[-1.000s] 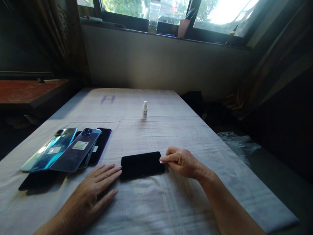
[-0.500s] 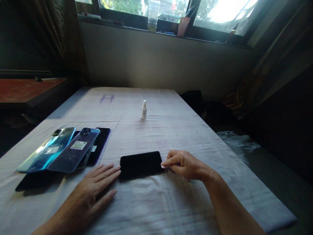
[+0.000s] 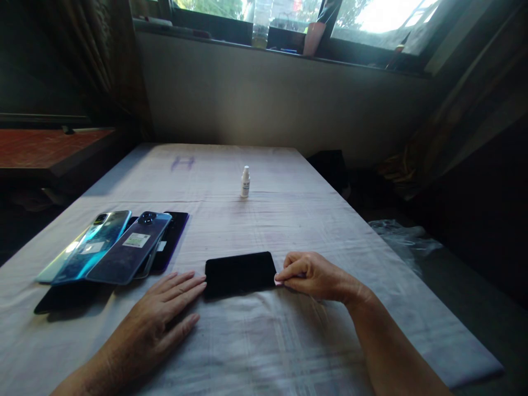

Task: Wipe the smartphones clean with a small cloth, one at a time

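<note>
Both hands are resting low on the table, and I am watching them. My left hand (image 3: pixel 167 311) is lying flat and open, fingertips touching the black phone (image 3: pixel 240 272). White cloth (image 3: pixel 289 220) is covering the table under a bright window (image 3: pixel 371 14). My right hand (image 3: pixel 315 276) is curling half shut, pinching something small and pale at the phone's right edge.

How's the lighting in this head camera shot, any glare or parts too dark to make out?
Head view: the window is blown out white, backlighting the room; the left corner and curtains fall into near-black; the black phone between the left hand and right hand shows no screen detail; the blue phone backs catch a sheen; straight edges bow from wide-angle distortion.
</note>
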A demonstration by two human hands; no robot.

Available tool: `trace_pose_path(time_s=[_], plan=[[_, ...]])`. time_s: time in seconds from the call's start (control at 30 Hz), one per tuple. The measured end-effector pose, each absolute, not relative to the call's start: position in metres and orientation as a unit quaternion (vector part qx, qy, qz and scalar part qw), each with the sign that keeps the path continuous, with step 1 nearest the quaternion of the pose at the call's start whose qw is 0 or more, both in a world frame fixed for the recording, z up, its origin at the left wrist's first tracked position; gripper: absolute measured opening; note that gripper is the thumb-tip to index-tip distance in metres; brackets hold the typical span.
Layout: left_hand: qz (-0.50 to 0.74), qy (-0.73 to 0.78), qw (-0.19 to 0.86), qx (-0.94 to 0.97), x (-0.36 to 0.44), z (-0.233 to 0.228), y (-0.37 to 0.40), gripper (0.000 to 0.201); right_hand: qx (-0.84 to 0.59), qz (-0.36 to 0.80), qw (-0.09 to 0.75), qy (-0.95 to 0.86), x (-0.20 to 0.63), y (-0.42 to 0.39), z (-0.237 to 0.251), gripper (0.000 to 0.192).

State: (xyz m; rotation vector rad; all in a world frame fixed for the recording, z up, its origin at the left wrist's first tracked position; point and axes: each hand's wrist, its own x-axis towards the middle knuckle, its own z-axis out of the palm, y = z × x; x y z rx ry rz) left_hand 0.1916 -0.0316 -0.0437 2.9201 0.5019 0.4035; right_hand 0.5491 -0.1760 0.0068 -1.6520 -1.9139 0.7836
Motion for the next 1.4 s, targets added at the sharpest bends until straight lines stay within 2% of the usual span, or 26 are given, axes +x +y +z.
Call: trace_pose_path(time_s=[0.5, 1.4], plan=[[0.158, 0.137, 0.041, 0.977, 0.198, -0.035, -0.032, 0.051, -0.608, 0.325, 0.238, -0.684, 0.55, -0.176, 0.006, 0.017], [0.169, 0.14, 0.051, 0.974, 0.198, -0.036, -0.032, 0.051, -0.613, 0.299, 0.214, -0.699, 0.545, -0.175, 0.007, 0.024]])
